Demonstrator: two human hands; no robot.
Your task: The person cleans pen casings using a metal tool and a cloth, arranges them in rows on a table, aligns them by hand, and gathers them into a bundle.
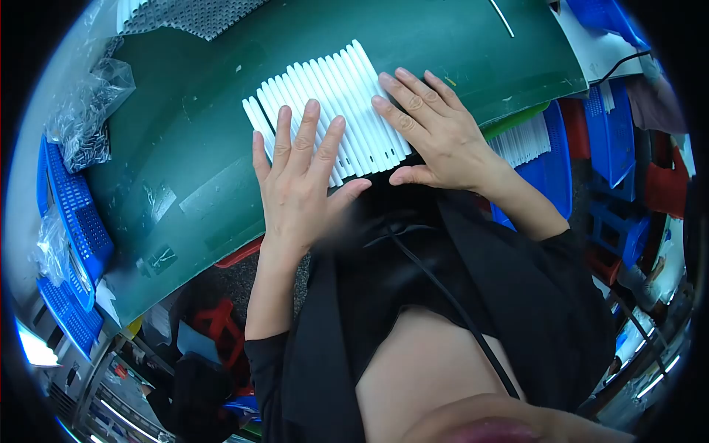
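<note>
A row of slim white plastic sticks [325,92], pen-like with rounded far ends, lies side by side on the green table near its front edge. Several of them have a small dark slot near the close end. My left hand [295,177] rests with fingers spread over the left part of the row, covering some sticks. At the row's right side, my right hand [439,136] lies flat with its fingers stretched out, the fingertips along the outermost sticks. Both thumbs point inward at the near ends. Neither hand is wrapped around anything.
The green table [170,96] curves across the view. A clear bag of small metal parts [85,140] and blue baskets [74,214] stand left. A grey perforated piece [199,15] lies at the back left, a thin white stick [502,18] at the back right. A blue bin [550,173] holds more sticks.
</note>
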